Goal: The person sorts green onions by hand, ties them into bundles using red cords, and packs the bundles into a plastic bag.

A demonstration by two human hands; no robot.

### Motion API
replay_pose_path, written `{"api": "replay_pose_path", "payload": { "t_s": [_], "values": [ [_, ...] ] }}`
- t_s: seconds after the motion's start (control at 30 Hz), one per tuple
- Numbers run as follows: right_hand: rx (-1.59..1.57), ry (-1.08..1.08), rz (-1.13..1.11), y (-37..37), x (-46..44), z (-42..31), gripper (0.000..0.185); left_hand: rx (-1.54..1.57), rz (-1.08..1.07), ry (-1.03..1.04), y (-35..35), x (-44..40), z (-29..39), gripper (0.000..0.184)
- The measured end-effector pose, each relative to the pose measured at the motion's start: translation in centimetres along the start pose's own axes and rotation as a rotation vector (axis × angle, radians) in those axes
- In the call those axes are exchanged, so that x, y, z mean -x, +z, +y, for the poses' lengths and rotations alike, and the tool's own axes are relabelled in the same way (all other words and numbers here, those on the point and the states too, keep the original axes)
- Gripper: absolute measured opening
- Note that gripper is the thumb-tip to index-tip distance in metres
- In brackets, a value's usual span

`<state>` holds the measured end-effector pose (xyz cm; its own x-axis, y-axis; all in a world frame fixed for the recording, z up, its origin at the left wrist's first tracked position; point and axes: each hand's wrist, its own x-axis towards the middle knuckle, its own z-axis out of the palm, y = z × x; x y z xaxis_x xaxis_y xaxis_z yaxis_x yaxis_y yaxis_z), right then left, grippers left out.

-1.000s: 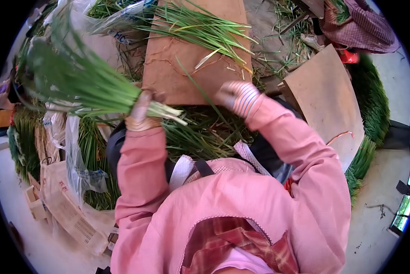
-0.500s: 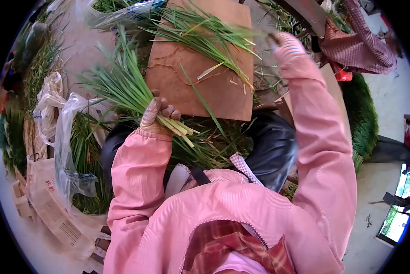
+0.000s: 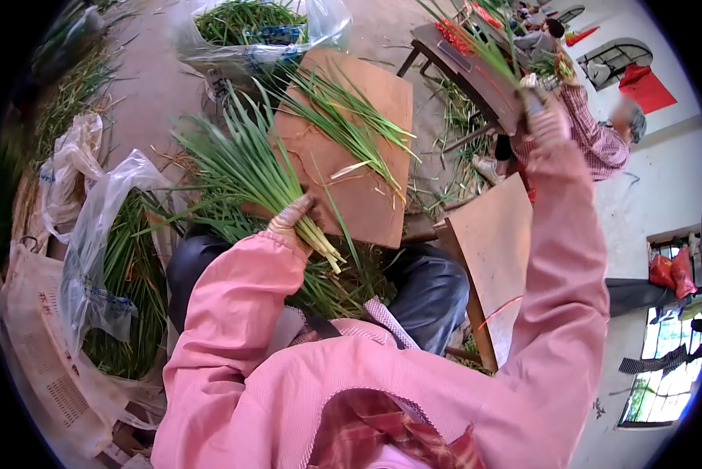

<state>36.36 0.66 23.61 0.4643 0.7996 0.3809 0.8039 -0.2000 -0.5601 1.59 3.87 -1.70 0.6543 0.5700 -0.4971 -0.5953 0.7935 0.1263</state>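
My left hand point(image 3: 292, 220) is closed around the pale lower stems of a bunch of long green stalks point(image 3: 245, 160), whose leaves fan out to the upper left. My right hand point(image 3: 546, 119), in a striped glove, is raised at the upper right and closed on a few green stalks point(image 3: 488, 56) that point up and left. Loose stalks point(image 3: 351, 117) lie across a brown board point(image 3: 382, 195) in front of me. More greens point(image 3: 327, 285) lie in my lap, below the left hand.
Plastic bags of greens stand at the left point(image 3: 124, 289) and top point(image 3: 249, 22). A second board point(image 3: 491, 258) leans at my right. A dark bench point(image 3: 464, 74) and a co-worker in a checked sleeve point(image 3: 593, 133) are beyond my right hand; another person sits farther back.
My right hand has swung from over my lap to the upper right. My left hand still grips the bunch, now more upright and nearer the board. The view has tilted up, showing more of the room.
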Motion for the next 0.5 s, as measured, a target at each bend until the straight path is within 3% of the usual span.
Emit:
{"api": "replay_pose_path", "payload": {
  "t_s": [0.07,0.1,0.17,0.23,0.3,0.4,0.5],
  "values": [
    [-0.491,0.192,-0.208,3.8,3.8,-0.7,0.028,-0.040,-0.051,0.001,-0.2,-0.1,-1.0,0.021],
    [-0.394,0.236,-0.349,6.2,5.4,0.6,0.023,-0.049,-0.077,-0.016,-0.5,-0.3,-1.5,0.023],
    [-0.527,0.357,-0.420,11.1,12.0,-3.2,0.020,-0.071,-0.133,0.013,-0.8,0.3,-2.5,0.027],
    [-0.527,0.440,-0.652,14.9,17.0,-3.5,0.021,-0.114,-0.098,0.093,-1.0,0.3,-3.3,0.028],
    [-0.646,0.543,-0.796,17.3,20.9,-4.7,0.022,-0.174,-0.112,0.001,-2.0,-0.1,-3.4,0.028],
    [-0.594,0.307,-0.863,20.0,24.2,-4.2,0.019,-0.248,-0.049,-0.006,-2.1,0.3,-3.2,0.028],
    [-0.824,0.359,-0.944,19.6,23.6,-3.8,0.019,-0.288,-0.068,-0.031,-1.3,0.5,-2.4,0.026]
  ]
}}
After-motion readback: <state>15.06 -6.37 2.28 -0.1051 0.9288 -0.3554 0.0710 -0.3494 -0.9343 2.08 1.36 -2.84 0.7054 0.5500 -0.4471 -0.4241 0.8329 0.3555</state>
